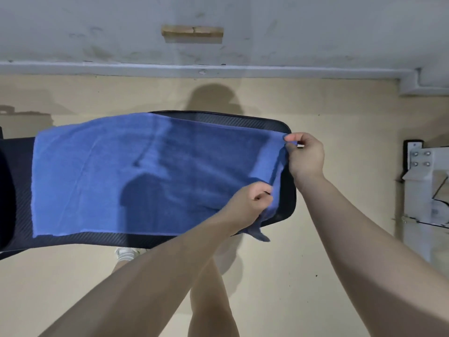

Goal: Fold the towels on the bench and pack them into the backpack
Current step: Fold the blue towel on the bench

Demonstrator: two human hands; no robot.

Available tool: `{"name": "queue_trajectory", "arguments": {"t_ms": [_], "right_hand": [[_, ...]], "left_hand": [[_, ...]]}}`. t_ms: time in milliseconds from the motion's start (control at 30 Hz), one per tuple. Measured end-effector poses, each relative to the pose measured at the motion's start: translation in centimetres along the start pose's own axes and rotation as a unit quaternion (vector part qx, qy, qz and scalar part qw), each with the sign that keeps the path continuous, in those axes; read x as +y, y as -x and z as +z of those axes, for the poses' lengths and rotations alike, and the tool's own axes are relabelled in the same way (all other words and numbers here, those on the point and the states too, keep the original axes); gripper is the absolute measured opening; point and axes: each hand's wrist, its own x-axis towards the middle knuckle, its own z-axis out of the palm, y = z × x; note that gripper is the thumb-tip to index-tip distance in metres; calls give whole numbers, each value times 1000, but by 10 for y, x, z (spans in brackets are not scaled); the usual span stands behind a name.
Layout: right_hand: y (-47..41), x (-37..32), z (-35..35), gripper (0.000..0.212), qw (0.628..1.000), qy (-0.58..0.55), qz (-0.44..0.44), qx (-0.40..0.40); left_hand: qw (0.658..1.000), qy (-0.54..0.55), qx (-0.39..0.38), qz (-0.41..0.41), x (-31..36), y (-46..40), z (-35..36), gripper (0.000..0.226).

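A blue towel (145,176) lies spread flat across a black padded bench (286,127), covering most of its top. My right hand (306,154) pinches the towel's far right corner and lifts it slightly. My left hand (250,203) pinches the near right corner, and the loose cloth below it hangs over the bench's front edge. Both arms reach in from the bottom of the view. No backpack can be seen.
A dark object (6,190) sits at the bench's left end, cut off by the frame edge. A white metal frame (425,181) with bolts stands on the right. Beige floor (340,239) surrounds the bench, and a grey wall (218,20) runs behind it.
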Motion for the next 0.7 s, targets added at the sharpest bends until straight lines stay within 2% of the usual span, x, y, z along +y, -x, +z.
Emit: {"name": "queue_trajectory", "arguments": {"t_ms": [33, 67, 100, 133, 200, 300, 467, 600, 700], "right_hand": [[-3, -2, -2, 27, 993, 114, -16, 3], [-3, -4, -3, 33, 969, 246, -27, -15], [0, -6, 0, 37, 936, 346, -44, -43], [6, -10, 6, 40, 911, 399, -71, -72], [23, -18, 28, 40, 894, 411, -125, -124], [52, -31, 75, 35, 874, 398, -206, -186], [107, -65, 166, 32, 821, 381, -291, -310], [137, -91, 239, 31, 783, 377, -366, -334], [151, -107, 293, 26, 783, 358, -413, -298]], "left_hand": [[998, 34, -60, -8, 4, 1, 1, 11], [994, 19, -106, -21, 6, 3, 0, 24], [990, -27, -132, -33, 6, 6, -5, 36], [988, -91, -119, -37, 2, 7, -12, 42], [985, -163, -32, -37, -9, 13, -37, 37], [986, -115, 74, -91, -34, 31, -91, 24], [961, -131, 205, -131, -81, 76, -212, 17], [905, -166, 347, -181, -112, 120, -296, 27], [863, -208, 417, -198, -140, 148, -337, 28]]}}
